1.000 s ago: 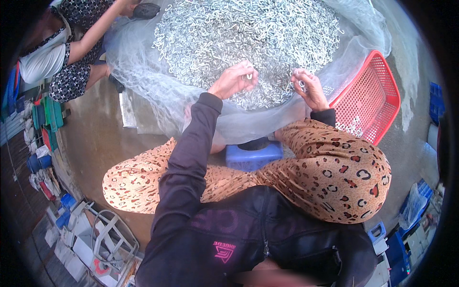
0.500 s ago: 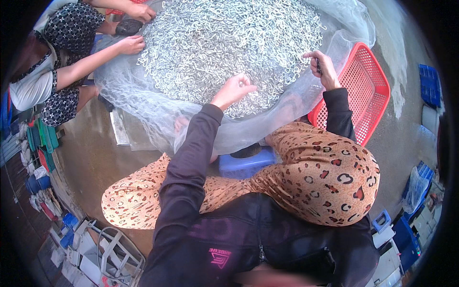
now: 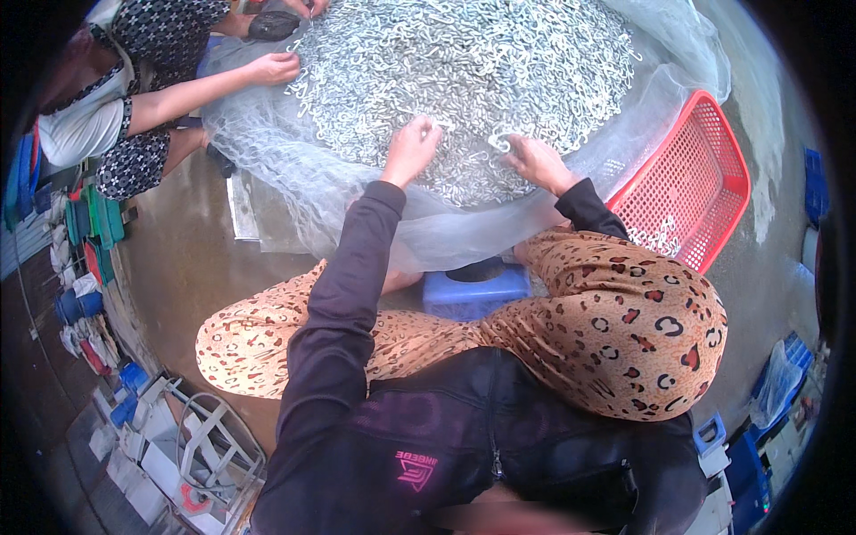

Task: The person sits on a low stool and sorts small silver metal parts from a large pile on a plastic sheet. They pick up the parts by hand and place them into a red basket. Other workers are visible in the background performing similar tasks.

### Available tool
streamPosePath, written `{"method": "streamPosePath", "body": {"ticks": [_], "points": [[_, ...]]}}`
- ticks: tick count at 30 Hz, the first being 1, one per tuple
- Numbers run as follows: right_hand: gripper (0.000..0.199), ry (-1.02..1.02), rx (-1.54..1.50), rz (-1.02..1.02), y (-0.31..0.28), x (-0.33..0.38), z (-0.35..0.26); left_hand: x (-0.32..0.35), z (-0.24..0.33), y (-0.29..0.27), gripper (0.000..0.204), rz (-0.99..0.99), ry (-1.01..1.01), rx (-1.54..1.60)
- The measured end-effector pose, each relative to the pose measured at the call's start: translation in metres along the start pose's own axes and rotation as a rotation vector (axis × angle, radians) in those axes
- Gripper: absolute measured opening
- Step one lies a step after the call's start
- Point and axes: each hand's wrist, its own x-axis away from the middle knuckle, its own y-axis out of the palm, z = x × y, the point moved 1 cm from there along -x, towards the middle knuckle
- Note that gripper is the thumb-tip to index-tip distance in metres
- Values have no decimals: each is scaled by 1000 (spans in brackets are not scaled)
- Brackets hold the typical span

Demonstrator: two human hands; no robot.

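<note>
A large heap of small, curled, silvery-white pieces (image 3: 481, 71) lies on a sheet of pale translucent netting (image 3: 267, 134) before me. My left hand (image 3: 410, 150) is over the near left part of the heap, its fingers pinched together. What sits at those fingertips is too small to make out. To its right, my right hand (image 3: 540, 164) is closed at the heap's near edge. A curled white piece (image 3: 499, 142) shows at its thumb and fingertips; the palm is hidden.
A red perforated plastic basket (image 3: 727, 169) stands at the right, with some white pieces (image 3: 662, 237) inside. A blue plastic stool (image 3: 477, 296) is between my legs. At upper left, another person's hand (image 3: 275, 68) reaches to the heap, beside a dark bag-like thing (image 3: 273, 26).
My right hand has moved left from beside the basket to the heap, where a white piece shows at its fingers. My left hand has shifted slightly left and up. White pieces now show in the basket.
</note>
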Motion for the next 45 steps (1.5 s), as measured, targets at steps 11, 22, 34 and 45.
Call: {"method": "streamPosePath", "body": {"ticks": [11,22,34,45], "points": [[33,216,-287,190,-11,12,3,1,39,-22,9,-275,-118,1671],[33,113,164,-94,17,17,9,46,-16,76,22,-99,-33,-621],[14,560,-959,62,-23,13,-9,3,5,24,35,-232,-208,-4],[20,583,-1448,27,-28,25,-7,5,14,17,24,-78,-96,113]]}}
